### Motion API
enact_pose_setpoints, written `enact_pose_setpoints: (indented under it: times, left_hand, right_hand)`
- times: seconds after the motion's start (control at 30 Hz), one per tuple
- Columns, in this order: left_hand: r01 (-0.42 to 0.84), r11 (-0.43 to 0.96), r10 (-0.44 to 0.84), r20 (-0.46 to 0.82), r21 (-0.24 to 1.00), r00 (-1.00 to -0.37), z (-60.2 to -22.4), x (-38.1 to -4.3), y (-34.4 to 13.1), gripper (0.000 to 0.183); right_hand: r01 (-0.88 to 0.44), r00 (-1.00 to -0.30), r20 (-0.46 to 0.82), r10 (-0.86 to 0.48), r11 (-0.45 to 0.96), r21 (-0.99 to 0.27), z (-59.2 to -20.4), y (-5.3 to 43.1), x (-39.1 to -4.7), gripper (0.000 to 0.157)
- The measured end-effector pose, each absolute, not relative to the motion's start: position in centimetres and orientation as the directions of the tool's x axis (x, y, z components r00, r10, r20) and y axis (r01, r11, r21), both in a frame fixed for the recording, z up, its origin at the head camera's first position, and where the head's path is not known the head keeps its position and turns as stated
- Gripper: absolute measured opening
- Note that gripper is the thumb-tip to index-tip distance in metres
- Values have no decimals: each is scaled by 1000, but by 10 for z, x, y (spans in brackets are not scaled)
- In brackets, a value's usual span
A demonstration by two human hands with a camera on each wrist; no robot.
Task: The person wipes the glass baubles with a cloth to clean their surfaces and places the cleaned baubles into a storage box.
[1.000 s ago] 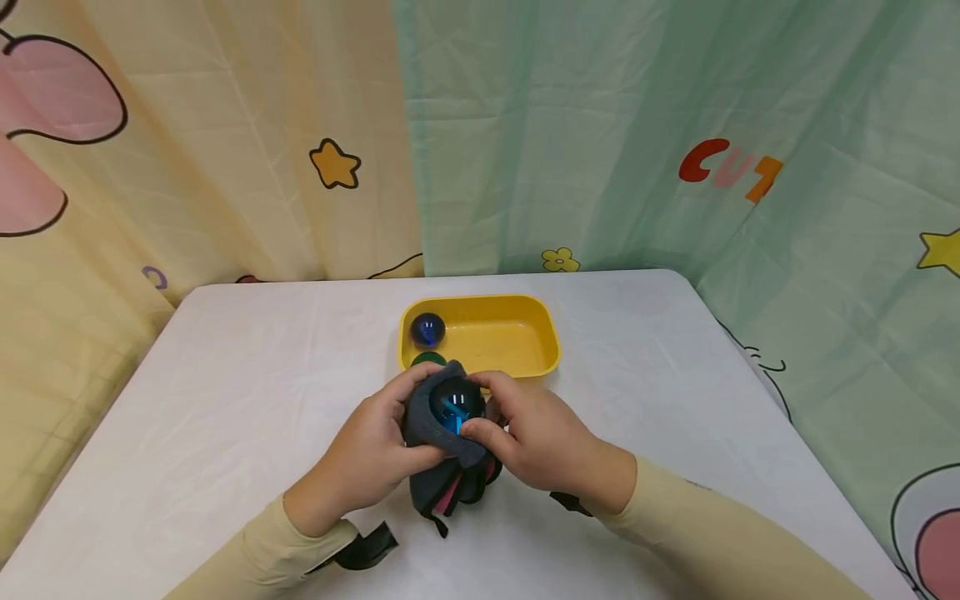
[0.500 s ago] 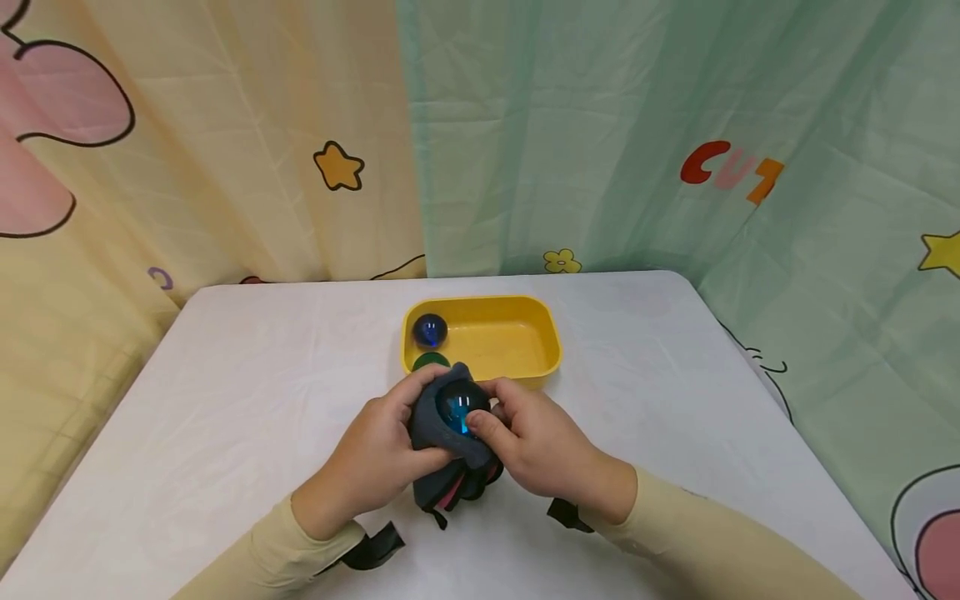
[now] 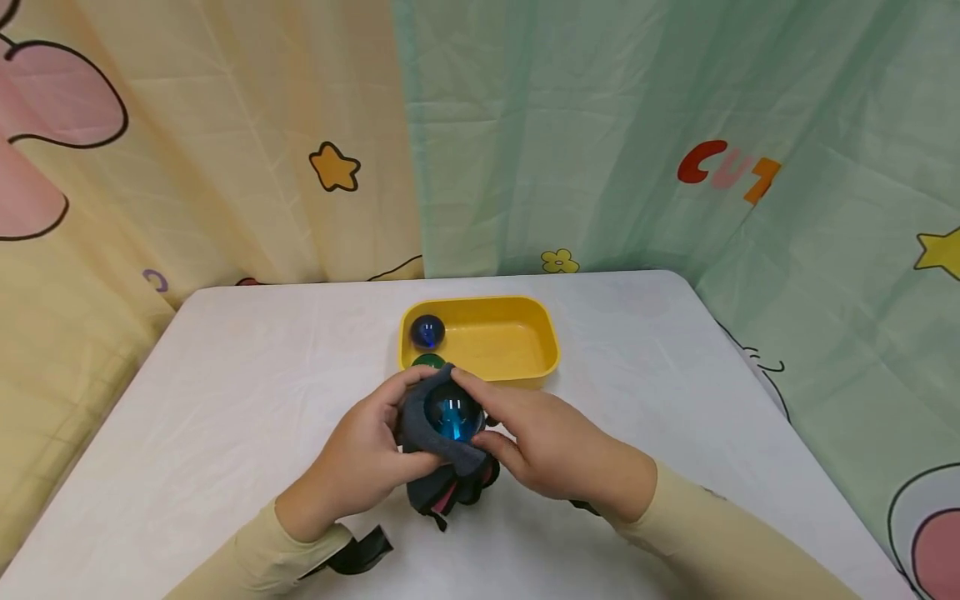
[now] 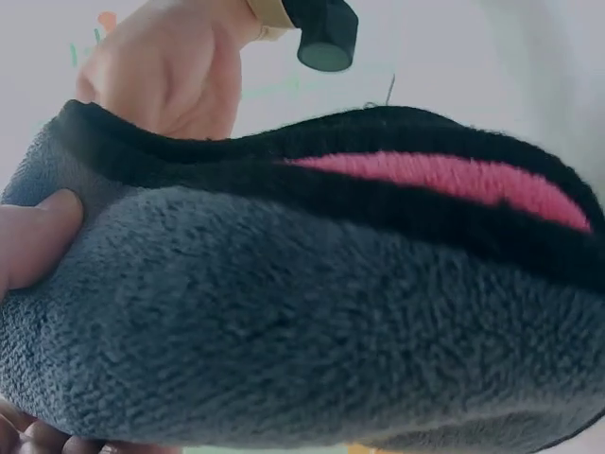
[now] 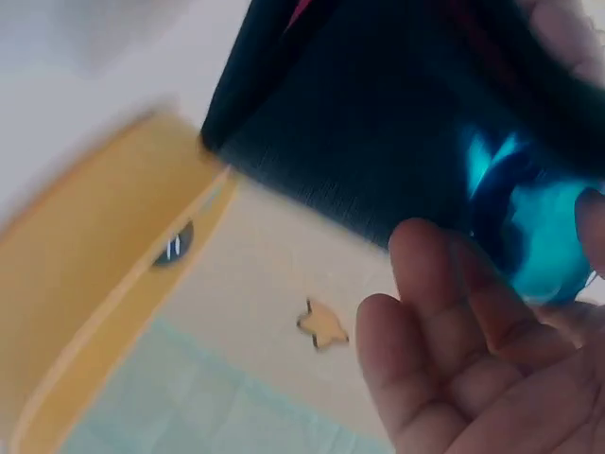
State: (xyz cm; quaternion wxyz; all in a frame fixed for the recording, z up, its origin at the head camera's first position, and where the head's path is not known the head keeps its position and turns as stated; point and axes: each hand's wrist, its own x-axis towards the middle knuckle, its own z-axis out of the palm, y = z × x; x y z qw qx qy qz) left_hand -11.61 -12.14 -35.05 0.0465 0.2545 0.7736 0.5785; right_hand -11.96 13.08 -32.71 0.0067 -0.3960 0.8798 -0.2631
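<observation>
A clear blue glass ball lies in a dark grey plush cloth with black edging and a pink side. From the left, my left hand grips the cloth around the ball, its thumb across the near fold. My right hand holds the ball from the right, index finger over the far side and thumb on the near right. In the left wrist view the cloth fills most of the picture and covers the ball. The right wrist view shows the ball partly wrapped, beside the right fingers.
Just beyond the hands stands a yellow tray on a white-covered table. A dark blue ball and a green ball are at its left end. Patterned curtains hang behind the table.
My right hand has shifted its hold: the index finger now reaches over the ball's far side, and the thumb has moved to its right edge. The left hand keeps gripping the cloth.
</observation>
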Motion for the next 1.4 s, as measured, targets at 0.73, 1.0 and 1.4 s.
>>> enact_pose_setpoints:
  times: [0.73,1.0,1.4]
  left_hand:
    - [349,166,469,238,922,-850,-350,-120,-122,74]
    - [324,157,468,219,933,-856,-350,-119,-123,75]
    - [348,193,457,230,917,-859,-347,-120,-121,73]
  right_hand:
    - [-659,-705,200,-680,525,-539,-325,129,-124,75]
    - [-819,-570,375,-731,543,-188,-325,133,-125,71]
    - [-617,-748,204,-632,547,-566,-330,127,-126,51]
